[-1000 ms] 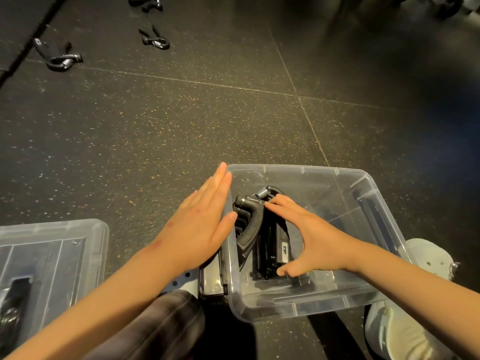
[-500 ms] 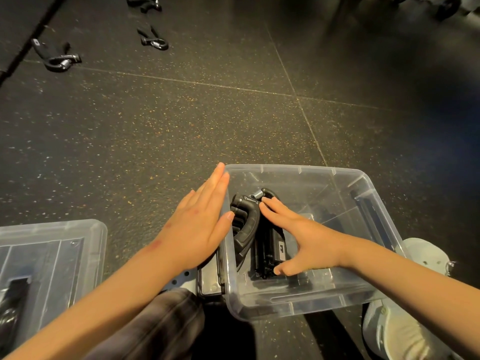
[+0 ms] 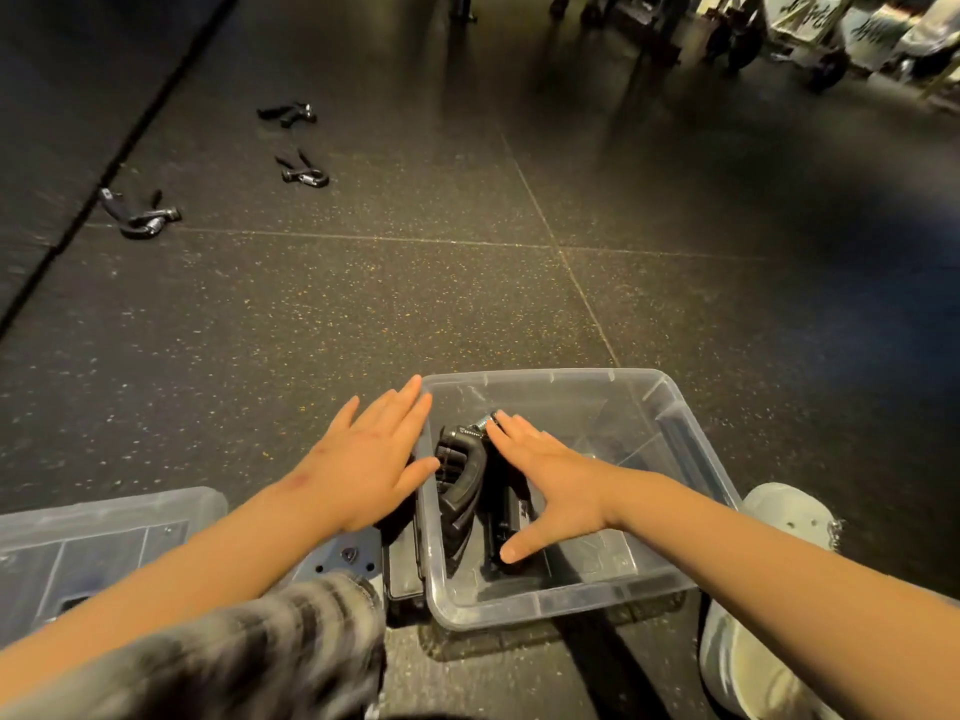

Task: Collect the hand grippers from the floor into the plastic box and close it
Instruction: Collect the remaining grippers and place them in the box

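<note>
Head-cam view looking down at a dark speckled rubber floor w/ thin seam lines. At 6 o'clock, low in frame, sits a clear plastic box w/ its top open. Inside it, along the L wall, lies a bunch of black hand grippers packed side by side, w/ a metal spring showing at their far end. The left hand lies flat against the outside of the box's L wall, its fingers straight, close together & pointing to 12 o'clock. Its thumb tip reaches the rim, and it holds nothing. The right hand is inside the box, palm down on the grippers. Its fingers are straight & slightly spread toward 11 o'clock, thumb stretched back toward 6 o'clock. It rests on them w/o gripping any. Three more lie on the floor at 10–11 o'clock, well apart from the box. The nearest loose gripper is by a dark floor seam, a second loose gripper lies beyond it to the R, and a third loose gripper is farthest. At 8 o'clock a clear lid lies flat on the floor, near the box's L side. A plaid trouser knee fills 7 o'clock. A pale shoe sits at 4 o'clock, just beside the box's R wall. Blurry wheeled gear at 1 o'clock is too dim to name.
</note>
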